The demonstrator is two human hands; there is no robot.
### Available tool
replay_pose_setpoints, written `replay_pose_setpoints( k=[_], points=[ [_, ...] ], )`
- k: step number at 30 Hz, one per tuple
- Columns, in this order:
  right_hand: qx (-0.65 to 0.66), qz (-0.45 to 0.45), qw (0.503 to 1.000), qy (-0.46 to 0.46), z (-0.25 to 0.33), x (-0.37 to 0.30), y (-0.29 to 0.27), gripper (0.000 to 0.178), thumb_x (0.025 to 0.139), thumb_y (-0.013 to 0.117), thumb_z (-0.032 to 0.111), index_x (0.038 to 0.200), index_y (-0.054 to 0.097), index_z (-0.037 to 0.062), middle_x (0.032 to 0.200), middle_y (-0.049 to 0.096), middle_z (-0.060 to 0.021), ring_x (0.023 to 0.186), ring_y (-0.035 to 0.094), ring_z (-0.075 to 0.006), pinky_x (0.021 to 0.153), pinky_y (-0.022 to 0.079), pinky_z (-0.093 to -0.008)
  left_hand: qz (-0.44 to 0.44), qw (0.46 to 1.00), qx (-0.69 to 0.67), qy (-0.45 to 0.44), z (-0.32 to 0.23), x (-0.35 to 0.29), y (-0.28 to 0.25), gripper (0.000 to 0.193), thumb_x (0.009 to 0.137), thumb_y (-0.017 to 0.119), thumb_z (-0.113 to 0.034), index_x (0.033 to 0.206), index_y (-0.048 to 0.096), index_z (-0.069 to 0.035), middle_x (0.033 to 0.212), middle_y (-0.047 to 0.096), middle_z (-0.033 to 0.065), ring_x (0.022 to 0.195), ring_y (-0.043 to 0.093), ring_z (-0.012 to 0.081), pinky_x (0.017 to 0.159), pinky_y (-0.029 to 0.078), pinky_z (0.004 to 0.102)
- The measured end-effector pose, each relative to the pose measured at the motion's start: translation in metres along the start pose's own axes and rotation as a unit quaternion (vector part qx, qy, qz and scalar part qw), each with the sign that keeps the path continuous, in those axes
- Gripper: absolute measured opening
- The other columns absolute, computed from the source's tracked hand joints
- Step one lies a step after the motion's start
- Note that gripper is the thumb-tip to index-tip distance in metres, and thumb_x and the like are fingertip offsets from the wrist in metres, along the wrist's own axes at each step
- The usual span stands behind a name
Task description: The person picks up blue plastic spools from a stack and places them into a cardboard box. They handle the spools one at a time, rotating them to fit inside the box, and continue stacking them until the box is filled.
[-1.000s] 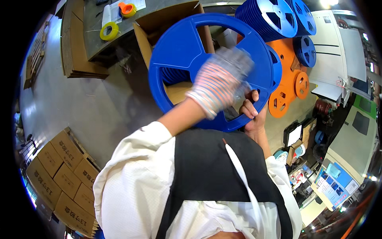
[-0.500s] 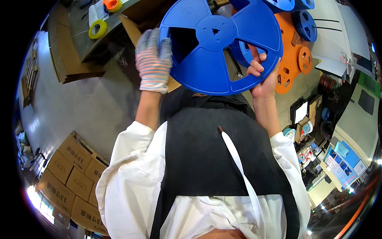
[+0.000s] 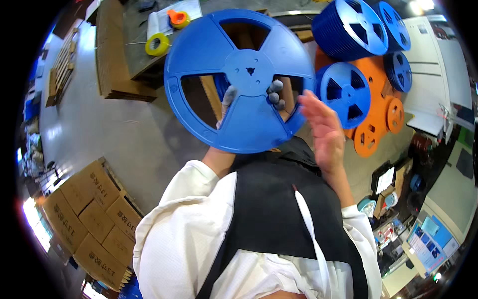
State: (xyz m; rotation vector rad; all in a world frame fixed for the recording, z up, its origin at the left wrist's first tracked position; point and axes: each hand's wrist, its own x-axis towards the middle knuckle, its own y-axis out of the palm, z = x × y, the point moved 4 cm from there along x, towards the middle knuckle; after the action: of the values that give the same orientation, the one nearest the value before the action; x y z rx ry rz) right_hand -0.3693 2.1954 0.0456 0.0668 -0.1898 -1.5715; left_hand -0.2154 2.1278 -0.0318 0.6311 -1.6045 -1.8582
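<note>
A large blue plastic reel (image 3: 251, 119) is held up in front of me, its flat face with three cut-out windows toward me. My left hand (image 3: 275, 94), in a grey-tipped striped glove, holds it from behind. Grey fingertips show in the right window and the thumb shows in the left one; the palm is hidden by the reel. Bare and slightly blurred, my right hand (image 3: 323, 134) is beside the reel's right rim with its fingers stretched out. Whether it touches the rim I cannot tell.
At the right, a stack of blue reels (image 3: 343, 32) and another blue reel (image 3: 332, 97) rest by orange reels (image 3: 367, 140). Yellow tape (image 3: 157, 45) lies on a grey table at upper left, near flattened cardboard (image 3: 113, 60). Stacked cartons (image 3: 99, 224) stand lower left.
The reel has shifted left and slightly down and has turned. My left hand has gone from its left edge to behind it; my right hand has let go of its rim.
</note>
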Motion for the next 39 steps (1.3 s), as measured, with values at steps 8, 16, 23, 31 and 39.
replay_pose_setpoints(
  k=[8, 16, 23, 31, 39],
  points=[
    [-0.017, -0.268, 0.962, 0.053, -0.02, -0.032, -0.073, 0.042, 0.103, 0.036, 0.031, 0.128, 0.046, -0.0006, 0.136, 0.048, -0.0192, 0.124, 0.049, -0.0307, 0.101, 0.041, -0.0413, 0.033, 0.994, -0.106, -0.018, -0.004, -0.017, 0.002, 0.093, 0.077, 0.068, -0.055, 0.139, 0.033, 0.004, 0.124, 0.054, 0.0165, 0.11, 0.055, 0.0289, 0.103, 0.041, 0.0385],
    [-0.301, -0.111, 0.947, -0.007, -0.015, -0.01, -0.054, 0.049, 0.098, 0.047, 0.034, 0.135, 0.041, 0.0011, 0.142, 0.043, -0.0167, 0.131, 0.042, -0.0283, 0.105, 0.037, -0.0419, -0.023, 0.995, -0.099, 0.006, -0.021, -0.001, -0.028, 0.086, 0.082, 0.067, -0.05, 0.144, 0.029, -0.003, 0.137, 0.042, 0.0248, 0.116, 0.055, 0.0338, 0.107, 0.039, 0.0472],
    [-0.462, 0.306, 0.831, -0.046, -0.08, 0.007, 0.005, 0.069, 0.078, 0.067, 0.043, 0.135, 0.048, 0.0092, 0.123, 0.052, -0.0154, 0.112, 0.052, -0.0338, 0.099, 0.041, -0.0445, -0.182, 0.983, -0.001, 0.032, -0.018, -0.016, -0.071, 0.082, 0.085, 0.058, -0.055, 0.144, 0.031, -0.004, 0.137, 0.043, 0.0257, 0.118, 0.052, 0.0364, 0.106, 0.039, 0.0479],
    [-0.376, -0.014, 0.921, 0.107, -0.184, 0.035, -0.056, 0.019, 0.092, 0.053, 0.016, 0.095, 0.063, -0.0002, 0.089, 0.058, -0.0131, 0.076, 0.059, -0.0269, 0.065, 0.047, -0.0323, -0.479, 0.869, 0.042, -0.12, -0.03, -0.036, -0.233, 0.076, 0.088, 0.05, -0.058, 0.145, 0.034, -0.01, 0.142, 0.041, 0.0185, 0.126, 0.044, 0.0361, 0.106, 0.035, 0.0484],
    [-0.366, -0.193, 0.894, 0.17, -0.263, 0.062, -0.13, 0.039, 0.101, 0.038, 0.022, 0.079, 0.06, -0.0016, 0.087, 0.054, -0.0097, 0.078, 0.053, -0.02, 0.07, 0.041, -0.0306, -0.753, 0.515, 0.402, -0.076, -0.166, -0.037, -0.475, 0.077, 0.086, 0.055, -0.049, 0.146, 0.031, -0.008, 0.146, 0.039, 0.0191, 0.138, 0.033, 0.0311, 0.108, 0.032, 0.0388]
  ],
)
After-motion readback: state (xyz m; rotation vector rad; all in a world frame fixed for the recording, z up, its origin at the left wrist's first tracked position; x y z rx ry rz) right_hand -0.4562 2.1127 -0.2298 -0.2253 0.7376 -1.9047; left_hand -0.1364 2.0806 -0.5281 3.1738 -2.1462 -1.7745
